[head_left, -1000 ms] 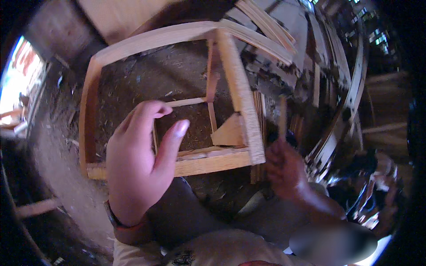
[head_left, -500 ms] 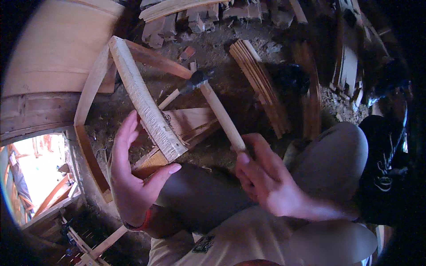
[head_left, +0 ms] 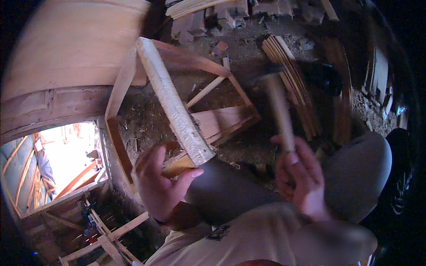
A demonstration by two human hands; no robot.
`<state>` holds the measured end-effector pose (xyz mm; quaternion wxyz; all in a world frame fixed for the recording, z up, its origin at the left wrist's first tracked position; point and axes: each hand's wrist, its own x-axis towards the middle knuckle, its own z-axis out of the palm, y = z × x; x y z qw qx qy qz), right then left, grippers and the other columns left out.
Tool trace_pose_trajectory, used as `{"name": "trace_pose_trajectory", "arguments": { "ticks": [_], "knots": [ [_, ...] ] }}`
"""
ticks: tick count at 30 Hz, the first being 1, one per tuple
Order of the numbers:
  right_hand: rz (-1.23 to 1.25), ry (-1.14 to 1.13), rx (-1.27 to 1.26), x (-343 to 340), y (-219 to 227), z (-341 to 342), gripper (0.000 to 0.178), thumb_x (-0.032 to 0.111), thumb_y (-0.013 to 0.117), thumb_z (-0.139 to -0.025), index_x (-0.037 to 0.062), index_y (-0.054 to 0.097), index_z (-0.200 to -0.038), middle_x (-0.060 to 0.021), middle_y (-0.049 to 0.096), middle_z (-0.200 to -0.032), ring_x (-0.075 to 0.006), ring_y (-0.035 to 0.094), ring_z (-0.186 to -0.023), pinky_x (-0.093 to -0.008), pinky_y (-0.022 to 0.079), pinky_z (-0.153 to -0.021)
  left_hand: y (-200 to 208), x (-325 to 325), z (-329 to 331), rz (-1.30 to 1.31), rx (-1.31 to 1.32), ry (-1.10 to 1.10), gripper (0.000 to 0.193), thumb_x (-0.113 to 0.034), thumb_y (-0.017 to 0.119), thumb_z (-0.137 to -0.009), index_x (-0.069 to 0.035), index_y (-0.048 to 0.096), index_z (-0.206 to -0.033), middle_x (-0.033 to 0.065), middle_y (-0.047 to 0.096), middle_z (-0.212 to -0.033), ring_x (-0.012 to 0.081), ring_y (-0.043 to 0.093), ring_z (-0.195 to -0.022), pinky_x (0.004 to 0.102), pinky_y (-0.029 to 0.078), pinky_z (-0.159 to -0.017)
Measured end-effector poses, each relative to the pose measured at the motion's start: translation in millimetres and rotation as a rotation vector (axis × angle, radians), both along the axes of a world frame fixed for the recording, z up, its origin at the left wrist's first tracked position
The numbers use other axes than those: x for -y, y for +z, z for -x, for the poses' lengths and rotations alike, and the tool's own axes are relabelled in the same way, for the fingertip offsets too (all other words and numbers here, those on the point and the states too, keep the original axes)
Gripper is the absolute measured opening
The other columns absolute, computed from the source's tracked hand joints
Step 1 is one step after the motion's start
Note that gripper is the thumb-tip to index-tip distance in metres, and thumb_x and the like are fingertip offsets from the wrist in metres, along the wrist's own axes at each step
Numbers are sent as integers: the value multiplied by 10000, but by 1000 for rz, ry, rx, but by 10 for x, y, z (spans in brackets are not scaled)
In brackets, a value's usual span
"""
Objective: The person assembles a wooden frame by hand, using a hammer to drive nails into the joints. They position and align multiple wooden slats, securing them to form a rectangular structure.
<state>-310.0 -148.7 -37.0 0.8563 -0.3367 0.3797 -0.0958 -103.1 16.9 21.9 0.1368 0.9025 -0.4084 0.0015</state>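
My left hand (head_left: 157,190) grips the near corner of a wooden frame (head_left: 171,95), thumb on one side and fingers on the other. The rough, pale top board of the frame slants from the far left down to this corner. Below its near end a yellowish wood piece (head_left: 179,166) shows between my thumb and fingers. My right hand (head_left: 304,177) is closed around the wooden handle of a hammer (head_left: 282,116). The hammer is raised to the right of the frame, apart from it, and its dark head is blurred by motion.
A stack of thin wooden strips (head_left: 295,84) lies beyond the hammer. Cut wood blocks (head_left: 226,15) line the far side. To the left are a large wooden panel (head_left: 84,44) and a bright opening (head_left: 66,155). My bent leg (head_left: 359,173) is at the right.
The hammer has swung up and right, away from the frame. The whole view has shifted, with the scene now farther right. My left hand keeps its place at the frame's corner.
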Motion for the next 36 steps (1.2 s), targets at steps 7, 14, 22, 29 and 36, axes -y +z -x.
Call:
{"name": "trace_pose_trajectory", "arguments": {
  "ticks": [7,14,22,29,36],
  "knots": [
    [-449,52,-37,-494,-494,191,347,343,432,-1089,97,532,-1312,55,455,-721,-34,414,-568,-226,310,-451,-112,-71,-38,-35,63,13,491,-361,959,-575,-64,701,-867,135,724,-758,335,722,-703,403,560,-653],
    [29,-364,-29,-116,-42,-196,338,309,458,-1081,122,441,-1363,39,471,-750,-48,405,-539,-242,334,-405,-90,-63,-43,-8,41,45,507,-385,967,-555,-70,705,-853,137,720,-749,327,722,-693,403,559,-644],
    [79,230,9,-385,-305,-73,298,274,433,-1084,111,490,-1327,48,451,-715,-35,394,-552,-242,289,-414,-93,-78,-82,-44,73,11,528,-413,967,-554,-72,704,-860,121,716,-738,329,714,-683,410,555,-637],
    [161,-348,128,-496,-318,-112,338,239,483,-1076,98,413,-1375,22,503,-839,-46,401,-541,-234,342,-429,-110,-76,-110,-1,-72,41,522,-407,965,-565,-69,699,-861,126,717,-746,333,709,-684,420,548,-643],
    [73,39,-51,-258,-184,-112,300,248,445,-1088,99,443,-1349,40,459,-759,-26,346,-512,-220,320,-448,-139,-111,-73,-62,63,55,554,-424,965,-537,-59,690,-850,136,713,-763,360,695,-701,438,537,-657]
  ]
}}
